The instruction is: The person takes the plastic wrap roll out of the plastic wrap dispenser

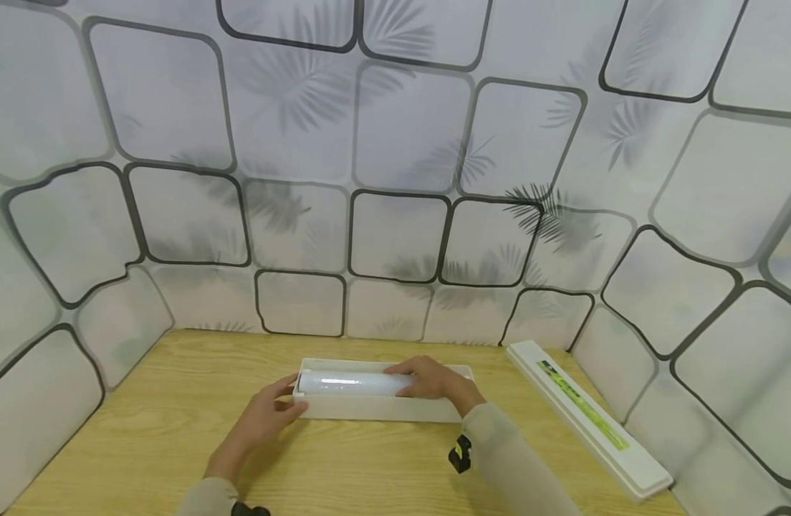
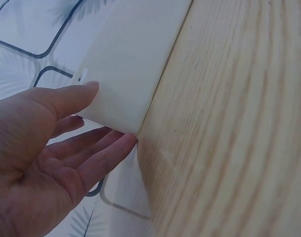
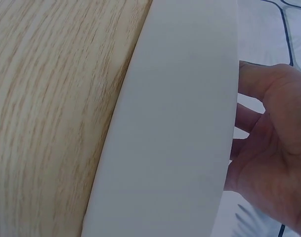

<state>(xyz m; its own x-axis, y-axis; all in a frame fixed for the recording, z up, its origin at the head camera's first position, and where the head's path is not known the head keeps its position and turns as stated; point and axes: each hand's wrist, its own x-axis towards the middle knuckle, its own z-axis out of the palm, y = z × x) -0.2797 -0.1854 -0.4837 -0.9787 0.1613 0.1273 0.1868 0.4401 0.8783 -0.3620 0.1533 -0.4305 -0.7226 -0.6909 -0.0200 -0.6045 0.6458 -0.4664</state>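
Note:
A long white plastic box (image 1: 376,409) stands uncovered on the table, with a shiny roll of cling film (image 1: 350,383) lying lengthwise inside. My left hand (image 1: 264,414) holds the box's left end. In the left wrist view, that hand's thumb lies on the front wall (image 2: 123,69) and its fingers reach round the end. Over the box's right half, my right hand (image 1: 434,380) grips the roll from above, thumb on the near side and fingers on the far side. The right wrist view shows the front wall (image 3: 170,113) hiding the roll and the fingertips of this hand (image 3: 276,133).
A long white lid (image 1: 589,423) with a green and yellow label lies slantwise at the right, near the side wall. The wood-grain table (image 1: 144,444) is enclosed by patterned walls (image 1: 395,236) at the back and both sides.

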